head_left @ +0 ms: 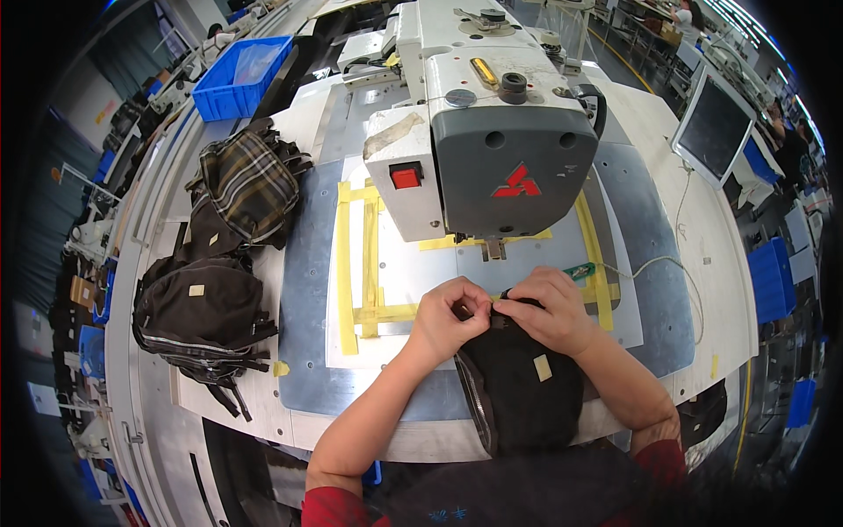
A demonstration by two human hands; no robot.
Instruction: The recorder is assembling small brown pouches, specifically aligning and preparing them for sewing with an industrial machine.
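Observation:
A black bag (527,386) with a zip along its left side and a small cream patch (543,368) lies at the front edge of the sewing machine's table. My left hand (450,321) pinches at the bag's top end, thumb and forefinger pressed together. Right beside it, my right hand (551,312) is closed on the same top end, its fingers curled. What exactly lies between the fingertips is hidden. A green-handled tool (580,271) on a pale cord shows just beyond my right knuckles; whether that hand touches it cannot be seen.
The industrial sewing machine's head (515,171) stands just beyond my hands, over a plate with yellow tape strips (347,263). Dark backpacks (206,303), one with a plaid pocket, lie on the left. A blue crate (241,79) sits back left, a screen (716,123) at right.

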